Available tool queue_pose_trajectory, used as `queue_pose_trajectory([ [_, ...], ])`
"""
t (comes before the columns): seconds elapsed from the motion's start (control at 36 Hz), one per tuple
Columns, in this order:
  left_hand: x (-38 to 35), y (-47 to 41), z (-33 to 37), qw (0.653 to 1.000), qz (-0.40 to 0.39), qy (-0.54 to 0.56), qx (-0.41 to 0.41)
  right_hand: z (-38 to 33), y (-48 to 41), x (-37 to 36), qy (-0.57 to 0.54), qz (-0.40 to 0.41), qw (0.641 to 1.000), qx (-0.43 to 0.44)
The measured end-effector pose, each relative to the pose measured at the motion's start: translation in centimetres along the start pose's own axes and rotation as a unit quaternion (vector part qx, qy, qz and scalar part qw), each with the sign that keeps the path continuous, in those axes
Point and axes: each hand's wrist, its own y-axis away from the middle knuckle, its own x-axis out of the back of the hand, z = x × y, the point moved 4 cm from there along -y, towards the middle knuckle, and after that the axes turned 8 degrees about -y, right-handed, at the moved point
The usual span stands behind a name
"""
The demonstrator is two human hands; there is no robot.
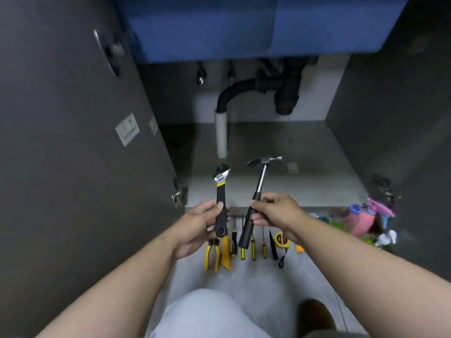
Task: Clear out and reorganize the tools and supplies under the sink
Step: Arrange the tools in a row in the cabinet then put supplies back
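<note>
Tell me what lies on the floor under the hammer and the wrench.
A row of tools: yellow pliers, several screwdrivers and a tape measure. The left hand with the wrench and the right hand with the hammer cover most far ends, so the tips are hidden.

Open cabinet beneath a blue sink [207, 25]. Both doors stand swung outward. Left door [73, 154] is dark grey, with a pale label [127, 129] on its inner face and a metal hinge [177, 191] near the lower corner. Right door [402, 106] has the same finish. Back wall [253, 113] is white. A black drain pipe [234, 91] curves from the trap [285, 98] down into a white pipe [221, 132], which meets the grey cabinet floor [305, 167]. Room floor [244, 284] is grey and concrete-like. Light is dim, and the interior is shadowed at left.
</note>
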Motion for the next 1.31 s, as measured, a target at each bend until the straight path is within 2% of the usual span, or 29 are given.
queue_pose_trajectory([
  [0.11, -4.1, 2.8, 7.1, 0.995, -0.081, -0.029, -0.046, -5.6, 3.7, -0.2, -0.034, 0.011, 0.997, 0.067],
  [0.19, -7.5, 5.1, 10.8, 0.991, -0.103, -0.055, -0.068, -9.1, 6.8, -0.3, -0.027, 0.033, 0.992, 0.120],
  [0.31, -10.9, 7.3, 13.8, 0.985, -0.041, -0.122, -0.115, -12.4, 10.7, -0.3, 0.008, 0.054, 0.985, 0.162],
  [0.39, -12.5, 8.3, 14.7, 0.966, 0.033, -0.201, -0.160, -13.2, 13.0, -0.4, -0.005, 0.048, 0.988, 0.148],
  [0.56, -14.2, 11.0, 15.4, 0.952, 0.094, -0.221, -0.190, -12.4, 16.1, -0.3, -0.146, -0.002, 0.983, 0.114],
  [0.67, -14.4, 12.5, 15.2, 0.939, 0.119, -0.251, -0.203, -11.8, 17.0, -0.5, -0.121, 0.001, 0.985, 0.125],
  [0.75, -14.5, 12.9, 15.2, 0.935, 0.136, -0.267, -0.191, -11.8, 16.8, -0.4, -0.141, 0.039, 0.983, 0.113],
  [0.86, -13.2, 12.2, 15.0, 0.934, 0.157, -0.273, -0.170, -12.0, 15.3, -0.4, -0.174, 0.033, 0.980, 0.089],
  [0.94, -10.5, 10.5, 14.8, 0.915, 0.217, -0.301, -0.158, -11.5, 13.5, 0.2, -0.121, 0.034, 0.989, 0.076],
  [1.06, -5.6, 6.9, 13.8, 0.901, 0.283, -0.319, -0.075, -10.3, 9.8, 1.0, -0.074, 0.039, 0.995, 0.057],
  [1.17, -1.3, 1.6, 11.1, 0.881, 0.292, -0.371, -0.046, -8.4, 4.5, 1.9, -0.029, 0.063, 0.998, 0.013],
  [1.31, 3.1, -5.9, 7.2, 0.855, 0.300, -0.423, 0.016, -6.1, -2.4, 2.6, 0.090, 0.053, 0.994, -0.005],
])
